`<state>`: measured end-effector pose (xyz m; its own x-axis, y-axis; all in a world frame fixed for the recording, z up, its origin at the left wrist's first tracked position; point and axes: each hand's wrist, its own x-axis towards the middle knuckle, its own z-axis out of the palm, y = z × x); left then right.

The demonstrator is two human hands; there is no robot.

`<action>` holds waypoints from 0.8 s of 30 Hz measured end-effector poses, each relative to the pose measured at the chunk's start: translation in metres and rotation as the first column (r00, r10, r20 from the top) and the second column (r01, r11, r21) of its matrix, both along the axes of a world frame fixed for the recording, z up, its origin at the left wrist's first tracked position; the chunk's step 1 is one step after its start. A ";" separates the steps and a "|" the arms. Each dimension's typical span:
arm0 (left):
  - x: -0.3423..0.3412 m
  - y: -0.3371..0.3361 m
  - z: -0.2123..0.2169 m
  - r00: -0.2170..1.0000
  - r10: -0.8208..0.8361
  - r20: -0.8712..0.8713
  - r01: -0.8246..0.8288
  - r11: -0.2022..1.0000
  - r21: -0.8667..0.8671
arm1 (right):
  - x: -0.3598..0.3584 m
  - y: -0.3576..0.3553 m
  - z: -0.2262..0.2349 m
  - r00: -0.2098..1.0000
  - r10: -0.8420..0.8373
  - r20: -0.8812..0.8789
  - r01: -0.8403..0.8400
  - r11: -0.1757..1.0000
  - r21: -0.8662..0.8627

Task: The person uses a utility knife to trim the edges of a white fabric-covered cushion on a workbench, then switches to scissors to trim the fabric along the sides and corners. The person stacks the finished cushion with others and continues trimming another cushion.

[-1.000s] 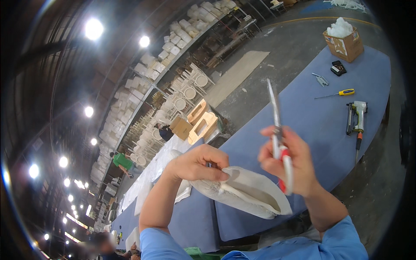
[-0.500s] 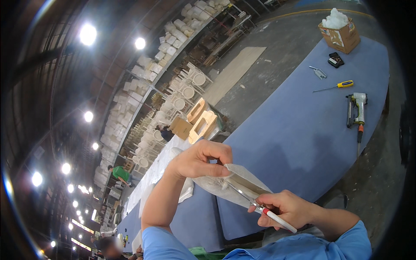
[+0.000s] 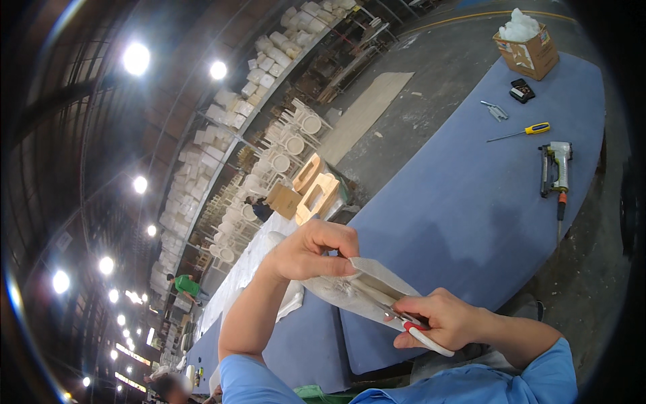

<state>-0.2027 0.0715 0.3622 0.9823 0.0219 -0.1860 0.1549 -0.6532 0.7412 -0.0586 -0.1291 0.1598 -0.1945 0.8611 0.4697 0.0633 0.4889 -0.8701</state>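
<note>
My left hand (image 3: 313, 250) pinches the upper edge of a piece of off-white fabric (image 3: 333, 291) between thumb and fingers. The cloth wraps a long, pale padded-looking piece, whose exact kind I cannot make out. In my right hand (image 3: 449, 318) is a pair of scissors (image 3: 431, 341) with white and red handles. Its blades lie against the cloth at the end nearest that hand and are partly hidden by it. Both hands are held above the near side of the blue-covered table (image 3: 431, 229).
On the table's right lie a staple gun (image 3: 557, 168) with a hose, a yellow-handled screwdriver (image 3: 535, 128), metal staple strips (image 3: 496, 111) and a small black case (image 3: 521, 90). A cardboard box (image 3: 535, 57) of white stuffing stands at the far end. Wooden frames (image 3: 317, 196) sit beyond my left hand.
My right hand has shifted slightly up, and the scissors have turned so their handles show more spread. Less of the blades shows. My left hand keeps its pinch on the fabric.
</note>
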 end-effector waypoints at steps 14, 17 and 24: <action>-0.004 -0.006 -0.002 0.998 -0.014 0.065 0.007 0.993 0.120 | -0.001 0.038 -0.024 0.918 -0.390 0.076 0.315 0.830 0.460; -0.006 -0.009 -0.002 0.998 -0.009 0.063 0.000 0.989 0.145 | -0.002 0.043 -0.027 0.891 -0.449 0.064 0.351 0.772 0.530; -0.010 -0.007 -0.003 0.995 -0.008 0.097 -0.007 0.988 0.154 | 0.000 0.042 -0.016 0.910 -0.403 0.094 0.312 0.816 0.486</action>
<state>-0.2125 0.0643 0.3595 0.9956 0.0424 -0.0841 0.0868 -0.7606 0.6434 -0.0583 -0.0866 0.1437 -0.0366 0.5874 0.8085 0.4470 0.7332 -0.5125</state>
